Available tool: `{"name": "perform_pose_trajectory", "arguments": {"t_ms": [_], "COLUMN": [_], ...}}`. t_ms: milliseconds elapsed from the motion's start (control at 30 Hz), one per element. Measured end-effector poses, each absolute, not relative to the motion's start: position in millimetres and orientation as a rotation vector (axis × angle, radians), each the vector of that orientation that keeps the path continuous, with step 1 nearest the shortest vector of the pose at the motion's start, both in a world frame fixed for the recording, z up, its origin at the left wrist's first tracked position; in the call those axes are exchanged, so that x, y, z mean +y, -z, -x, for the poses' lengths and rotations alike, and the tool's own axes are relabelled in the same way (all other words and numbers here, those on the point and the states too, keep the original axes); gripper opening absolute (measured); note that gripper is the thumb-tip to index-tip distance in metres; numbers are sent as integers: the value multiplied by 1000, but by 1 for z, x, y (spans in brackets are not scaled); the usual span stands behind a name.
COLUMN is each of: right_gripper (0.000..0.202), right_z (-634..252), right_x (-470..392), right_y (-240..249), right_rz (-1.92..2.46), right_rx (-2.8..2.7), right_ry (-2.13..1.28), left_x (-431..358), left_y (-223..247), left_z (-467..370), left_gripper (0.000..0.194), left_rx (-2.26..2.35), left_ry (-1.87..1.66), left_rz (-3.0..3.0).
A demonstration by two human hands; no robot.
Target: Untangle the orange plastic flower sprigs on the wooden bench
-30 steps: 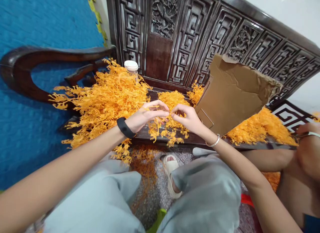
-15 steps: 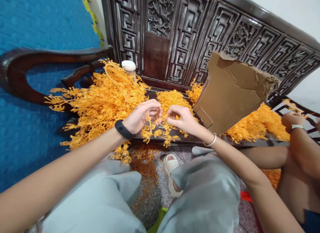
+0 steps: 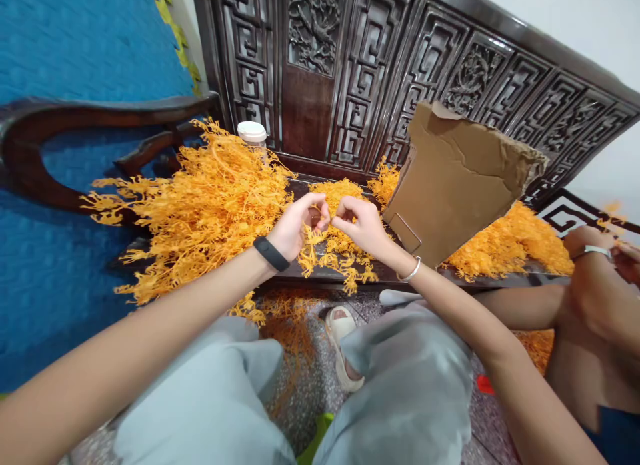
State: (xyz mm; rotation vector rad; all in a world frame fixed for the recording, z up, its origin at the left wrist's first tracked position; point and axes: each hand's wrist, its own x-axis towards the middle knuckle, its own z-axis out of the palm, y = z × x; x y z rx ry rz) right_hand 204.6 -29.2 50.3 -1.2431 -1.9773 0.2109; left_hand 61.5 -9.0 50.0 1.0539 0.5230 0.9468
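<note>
My left hand (image 3: 299,226), with a black band at the wrist, is curled round part of an orange stringy piece (image 3: 340,260) that dangles below the fingers. Close beside it, my right hand (image 3: 364,226) is pinched, thumb against forefinger; what it grips is too small to make out. A big heap of orange strands (image 3: 215,205) lies to the left of my hands on the dark wooden bench (image 3: 300,273). Behind my hands is a smaller orange pile (image 3: 345,188).
A brown cardboard piece (image 3: 450,178) leans right of my hands, with more orange strands (image 3: 515,245) beyond it. A white-lidded jar (image 3: 252,132) stands behind the big heap. At the far right, another person's hands (image 3: 593,242) hold an orange piece. Orange scraps (image 3: 290,332) litter the floor.
My left hand has shifted slightly right, its wrist turned, and the dangling orange piece has moved right with it. At the far right, the other person's hands have moved a little.
</note>
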Motion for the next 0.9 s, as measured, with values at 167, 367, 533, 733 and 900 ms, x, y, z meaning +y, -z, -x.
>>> {"name": "perform_pose_trajectory", "arguments": {"t_ms": [167, 367, 533, 733, 900], "right_gripper": [14, 13, 14, 16, 12], "right_z": [-205, -209, -207, -221, -302], "right_x": [-24, -15, -10, 9, 39], "right_y": [-48, -47, -43, -52, -49], "right_rz": [1294, 1324, 1371, 1457, 1756], "right_rx": [-1943, -1940, -1915, -1757, -1275], "right_ry": [-173, -93, -78, 23, 150], "left_x": [-8, -1, 4, 6, -3], "left_y": [-49, -46, -45, -44, -48], "left_z": [-71, -80, -89, -92, -64], "left_gripper": [33, 31, 30, 28, 26], "left_rx": [533, 542, 592, 670, 695], "left_ry": [-1046, -1117, -1185, -1250, -1196], "left_rz": [-1007, -934, -902, -843, -851]}}
